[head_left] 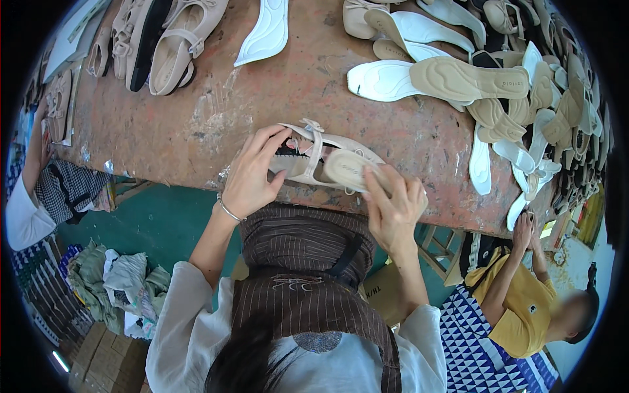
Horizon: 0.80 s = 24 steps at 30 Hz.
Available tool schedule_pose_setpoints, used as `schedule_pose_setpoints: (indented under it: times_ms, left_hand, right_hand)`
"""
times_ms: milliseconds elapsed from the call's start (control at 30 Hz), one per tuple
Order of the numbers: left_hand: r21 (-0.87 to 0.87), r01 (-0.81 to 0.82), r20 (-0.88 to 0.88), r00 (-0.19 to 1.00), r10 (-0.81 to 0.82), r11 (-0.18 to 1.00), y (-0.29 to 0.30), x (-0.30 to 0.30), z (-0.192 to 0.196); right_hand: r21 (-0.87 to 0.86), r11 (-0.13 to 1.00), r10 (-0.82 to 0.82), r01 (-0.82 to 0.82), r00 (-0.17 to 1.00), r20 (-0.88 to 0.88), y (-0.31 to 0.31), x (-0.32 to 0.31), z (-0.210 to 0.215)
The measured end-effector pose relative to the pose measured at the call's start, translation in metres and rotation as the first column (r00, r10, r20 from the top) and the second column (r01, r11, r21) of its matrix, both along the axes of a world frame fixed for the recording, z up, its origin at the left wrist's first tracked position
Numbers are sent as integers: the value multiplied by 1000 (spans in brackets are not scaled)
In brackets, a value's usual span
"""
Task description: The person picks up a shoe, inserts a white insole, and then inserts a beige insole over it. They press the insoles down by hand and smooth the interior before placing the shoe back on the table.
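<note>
A beige strap shoe (pixel 316 147) with a small bow lies sideways near the table's front edge, close to my body. My left hand (pixel 252 173) grips its left end, fingers on the far rim and thumb on the near one. At the right end, my right hand (pixel 398 203) is closed on a beige insole (pixel 344 168), which lies partly inside the shoe and partly over its opening. Dark lining and pinkish patches show within the shoe near my left fingers. The hidden part of the insole lies under my right fingers.
Finished beige shoes (pixel 183 46) stand at the far left of the worn table (pixel 157 131). A white insole (pixel 263 33) lies at the back. Loose insoles (pixel 468 77) and shoes heap up on the right. Co-workers sit at both sides, one in a yellow shirt (pixel 524 301).
</note>
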<state>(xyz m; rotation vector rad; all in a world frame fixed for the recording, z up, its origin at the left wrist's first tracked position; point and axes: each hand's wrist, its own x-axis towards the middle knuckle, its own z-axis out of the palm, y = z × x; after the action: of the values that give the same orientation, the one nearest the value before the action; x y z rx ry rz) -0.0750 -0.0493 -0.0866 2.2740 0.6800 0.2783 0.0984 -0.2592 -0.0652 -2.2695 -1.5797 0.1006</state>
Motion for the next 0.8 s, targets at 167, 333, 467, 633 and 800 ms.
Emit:
schedule_pose_setpoints:
  times_ms: [167, 333, 467, 633, 800]
  left_hand:
    - [67, -334, 166, 933, 320, 940, -7, -14, -16]
    - [-365, -401, 177, 856, 486, 840, -6, -23, -46]
    - [-419, -395, 175, 848, 500, 817, -1, -21, -50]
    - [-457, -389, 183, 839, 512, 800, 4, -22, -61]
    - [-439, -401, 195, 831, 521, 804, 6, -21, -62]
  right_hand:
    - [141, 983, 133, -115, 982, -133, 40, -15, -25]
    - [204, 968, 196, -143, 943, -268, 60, -21, -42]
    - [188, 973, 192, -136, 928, -320, 73, -23, -39]
    - [215, 965, 214, -150, 923, -319, 93, -25, -46]
    - [190, 968, 221, -166, 919, -325, 97, -25, -50]
